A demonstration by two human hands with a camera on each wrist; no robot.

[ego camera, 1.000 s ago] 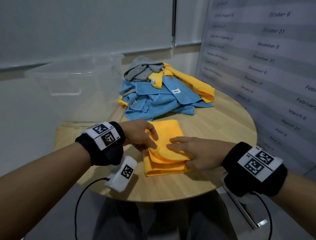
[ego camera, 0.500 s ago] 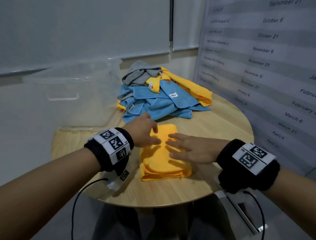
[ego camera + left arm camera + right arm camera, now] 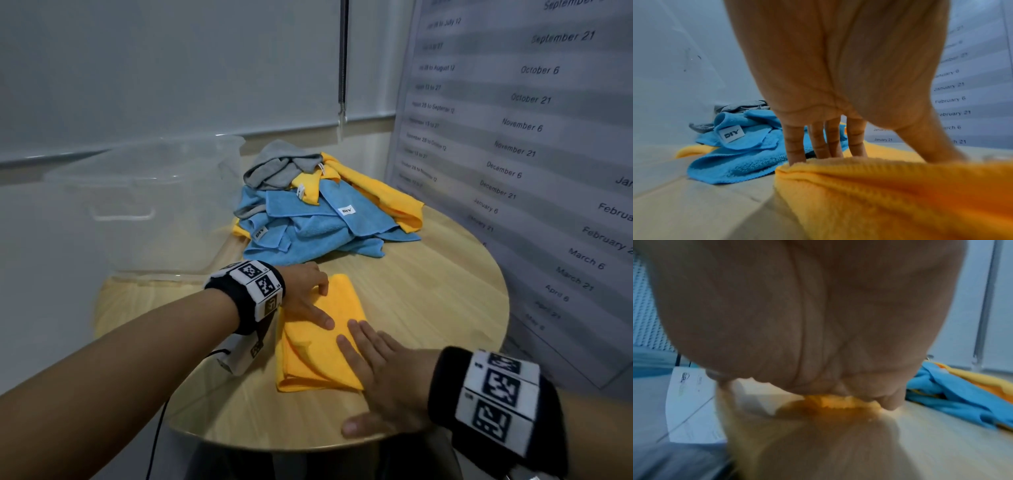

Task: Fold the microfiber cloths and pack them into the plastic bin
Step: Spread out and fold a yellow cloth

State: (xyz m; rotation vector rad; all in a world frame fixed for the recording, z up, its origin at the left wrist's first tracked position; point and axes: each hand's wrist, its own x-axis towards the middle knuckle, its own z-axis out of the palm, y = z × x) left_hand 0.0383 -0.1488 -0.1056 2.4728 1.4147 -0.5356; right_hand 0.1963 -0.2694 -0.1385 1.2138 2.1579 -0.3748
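A folded yellow cloth (image 3: 318,346) lies on the round wooden table (image 3: 428,301) near its front edge. My left hand (image 3: 308,298) rests flat on the cloth's far left part, fingers straight; in the left wrist view its fingertips (image 3: 818,152) press the yellow cloth (image 3: 890,194). My right hand (image 3: 380,373) lies flat on the cloth's near right corner, fingers straight and spread. The right wrist view shows the palm low over the yellow cloth (image 3: 830,402). A clear plastic bin (image 3: 147,205) stands at the table's back left.
A loose heap of blue, yellow and grey cloths (image 3: 322,212) lies at the back of the table, right of the bin, also seen as blue cloths (image 3: 740,146). A date chart (image 3: 534,164) stands along the right. A white tagged device (image 3: 239,356) hangs under my left wrist.
Both hands have slid outward over the yellow cloth: the left one up to its far left part, the right one back to the near right corner. Both stay flat.
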